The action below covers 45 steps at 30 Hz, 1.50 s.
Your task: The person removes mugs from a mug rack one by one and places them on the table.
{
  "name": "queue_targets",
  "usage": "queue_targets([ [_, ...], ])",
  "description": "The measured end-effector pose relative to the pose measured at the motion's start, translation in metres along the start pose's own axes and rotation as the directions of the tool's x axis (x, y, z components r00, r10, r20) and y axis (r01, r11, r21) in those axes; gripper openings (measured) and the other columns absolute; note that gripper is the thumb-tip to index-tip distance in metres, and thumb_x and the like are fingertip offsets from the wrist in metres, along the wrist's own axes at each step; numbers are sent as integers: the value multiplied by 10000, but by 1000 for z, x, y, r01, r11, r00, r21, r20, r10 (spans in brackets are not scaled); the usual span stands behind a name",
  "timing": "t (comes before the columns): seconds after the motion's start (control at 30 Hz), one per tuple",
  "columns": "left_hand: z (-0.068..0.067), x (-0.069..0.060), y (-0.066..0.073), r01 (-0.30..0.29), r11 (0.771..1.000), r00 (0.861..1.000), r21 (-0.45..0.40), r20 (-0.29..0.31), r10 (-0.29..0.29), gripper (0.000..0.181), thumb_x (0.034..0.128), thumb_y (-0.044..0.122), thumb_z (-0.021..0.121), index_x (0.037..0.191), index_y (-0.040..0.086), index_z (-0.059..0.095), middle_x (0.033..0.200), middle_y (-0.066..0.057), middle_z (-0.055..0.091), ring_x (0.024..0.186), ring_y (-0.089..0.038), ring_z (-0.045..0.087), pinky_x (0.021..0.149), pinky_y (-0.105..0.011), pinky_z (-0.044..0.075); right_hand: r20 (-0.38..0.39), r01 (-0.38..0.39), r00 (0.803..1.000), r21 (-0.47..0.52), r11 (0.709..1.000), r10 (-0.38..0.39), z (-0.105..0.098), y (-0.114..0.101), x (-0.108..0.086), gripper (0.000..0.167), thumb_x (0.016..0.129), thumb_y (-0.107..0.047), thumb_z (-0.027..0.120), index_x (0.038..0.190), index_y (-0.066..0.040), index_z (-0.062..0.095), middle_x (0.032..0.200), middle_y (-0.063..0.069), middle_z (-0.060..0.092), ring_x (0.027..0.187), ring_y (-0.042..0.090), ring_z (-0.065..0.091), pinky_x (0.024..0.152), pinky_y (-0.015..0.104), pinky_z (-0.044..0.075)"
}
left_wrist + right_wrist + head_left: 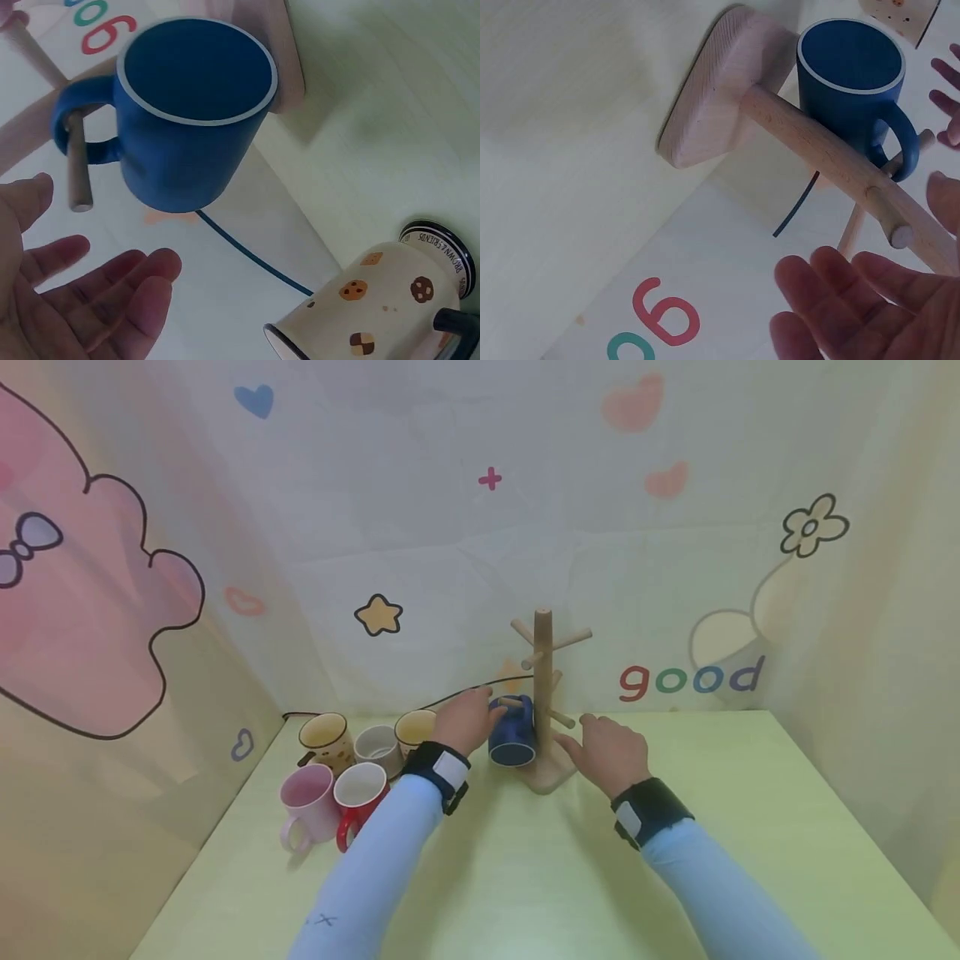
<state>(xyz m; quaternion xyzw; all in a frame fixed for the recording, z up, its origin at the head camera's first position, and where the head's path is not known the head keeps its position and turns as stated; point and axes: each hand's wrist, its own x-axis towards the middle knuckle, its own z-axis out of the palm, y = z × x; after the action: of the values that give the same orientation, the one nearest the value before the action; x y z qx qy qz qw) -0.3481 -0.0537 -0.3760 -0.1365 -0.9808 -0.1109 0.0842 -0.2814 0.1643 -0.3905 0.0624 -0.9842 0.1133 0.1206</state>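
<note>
A blue mug (pixel 513 742) hangs by its handle from a lower peg of a wooden mug tree (pixel 543 672). In the left wrist view the peg passes through the handle of the blue mug (pixel 187 150). My left hand (pixel 463 725) is just left of the mug, its loosely bent fingers (pixel 154 300) apart from it and holding nothing. On the other side of the tree is my right hand (pixel 615 755). Its relaxed fingers (pixel 855 300) hold nothing in the right wrist view, close to the tree's post and pegs.
Left of the tree stand a pink mug (pixel 309 802), a red mug with a white inside (pixel 362 789), a white cup (pixel 378 748) and two cream mugs, one with a cookie pattern (pixel 326 739). A dark cord (pixel 480 687) runs along the back cloth.
</note>
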Motion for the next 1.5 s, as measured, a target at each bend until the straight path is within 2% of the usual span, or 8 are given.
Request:
queue_targets([
  [0.2, 12, 18, 6, -4, 996, 1000, 87, 5, 4, 321, 1029, 384, 529, 1083, 128, 716, 902, -26, 714, 778, -182, 671, 665, -349, 545, -16, 25, 1000, -8, 1000, -25, 2, -8, 13, 333, 989, -347, 603, 949, -28, 685, 670, 66, 547, 540, 231, 529, 468, 363, 450],
  [0.33, 12, 20, 10, 3, 990, 1000, 138, -17, -1, 295, 1034, 349, 530, 1063, 131, 726, 878, -31, 719, 757, -196, 679, 645, -362, 546, -23, 15, 1000, -29, 999, -16, 2, -10, 18, 273, 988, -288, 615, 919, -42, 710, 652, 52, 519, 541, 222, 513, 471, 362, 449],
  [0.53, 9, 14, 19, -38, 981, 999, 192, -16, 41, 289, 1045, 334, 507, 1059, 118, 698, 843, -47, 710, 733, -193, 676, 626, -344, 549, -5, -3, 1000, -74, 997, 2, -2, -5, 25, 266, 976, -250, 639, 891, -12, 725, 626, 68, 526, 522, 236, 531, 458, 372, 472],
  [0.7, 8, 5, 26, -69, 985, 998, 158, 10, 68, 325, 1058, 348, 470, 1088, 100, 677, 792, -58, 675, 687, -191, 654, 572, -335, 537, -8, -28, 1000, -75, 997, 27, -4, 8, 30, 262, 985, -253, 629, 905, -21, 720, 596, 71, 534, 522, 257, 545, 461, 387, 466],
  [0.83, 9, -2, 31, -61, 987, 998, 147, -15, 64, 327, 1052, 367, 473, 1063, 120, 686, 796, -51, 684, 704, -190, 667, 557, -333, 538, 5, -28, 1000, -42, 999, 29, -7, 13, 31, 254, 992, -255, 616, 918, -35, 721, 595, 61, 560, 535, 267, 571, 466, 401, 468],
  [1.03, 17, -10, 34, -105, 975, 991, 197, -59, 119, 309, 1037, 390, 500, 1007, 137, 674, 796, -41, 692, 733, -192, 681, 552, -337, 542, 52, -29, 998, -41, 999, 31, -11, 19, 35, 228, 991, -249, 616, 978, -47, 722, 591, 47, 570, 571, 265, 588, 499, 420, 477],
  [1.27, 17, -16, 47, -127, 963, 989, 239, -49, 143, 318, 1031, 400, 505, 997, 136, 680, 758, -25, 680, 692, -170, 673, 514, -315, 525, 88, -23, 996, -26, 999, 25, -9, 31, 45, 229, 1009, -253, 583, 1051, -57, 694, 639, 58, 607, 611, 291, 608, 542, 467, 496],
  [1.5, 19, -20, 59, -135, 958, 987, 254, -48, 151, 325, 1027, 425, 494, 993, 157, 673, 756, -10, 662, 705, -155, 666, 523, -306, 524, 90, -9, 996, -34, 999, 12, -9, 35, 51, 194, 1014, -234, 574, 944, -64, 636, 619, 54, 581, 570, 284, 587, 522, 458, 474],
])
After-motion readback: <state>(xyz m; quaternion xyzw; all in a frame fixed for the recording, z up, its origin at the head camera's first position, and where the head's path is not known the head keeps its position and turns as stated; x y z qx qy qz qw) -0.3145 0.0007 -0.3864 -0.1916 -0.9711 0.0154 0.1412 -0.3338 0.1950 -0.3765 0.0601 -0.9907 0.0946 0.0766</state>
